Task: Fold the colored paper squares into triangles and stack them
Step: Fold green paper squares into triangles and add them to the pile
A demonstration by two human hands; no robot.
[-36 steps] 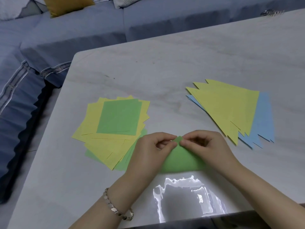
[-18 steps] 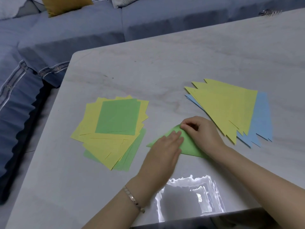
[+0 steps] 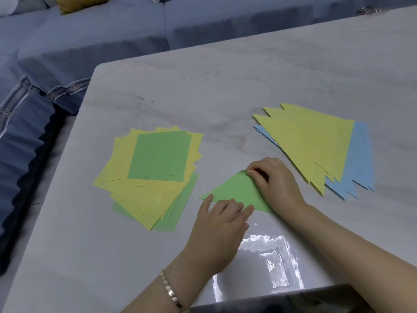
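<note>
A green paper folded into a triangle (image 3: pixel 237 190) lies flat on the table near the front. My left hand (image 3: pixel 222 224) presses its near folded edge with straight fingers. My right hand (image 3: pixel 274 181) holds down the far tip, fingers curled and pinching at the corner. To the left sits a loose pile of unfolded yellow and green squares (image 3: pixel 153 175) with a green square on top. At the right lies a fanned stack of folded triangles (image 3: pixel 316 145), yellow over blue.
The grey marble table (image 3: pixel 203 98) has a rounded far left corner and a glossy glare patch at the front edge. A blue sofa (image 3: pixel 90 41) runs along the left and back. A small metal object (image 3: pixel 370 10) lies at the far right.
The green paper went from lifted with both hands pinching its corners to flat on the table. My left hand slid down along the fold toward the near edge.
</note>
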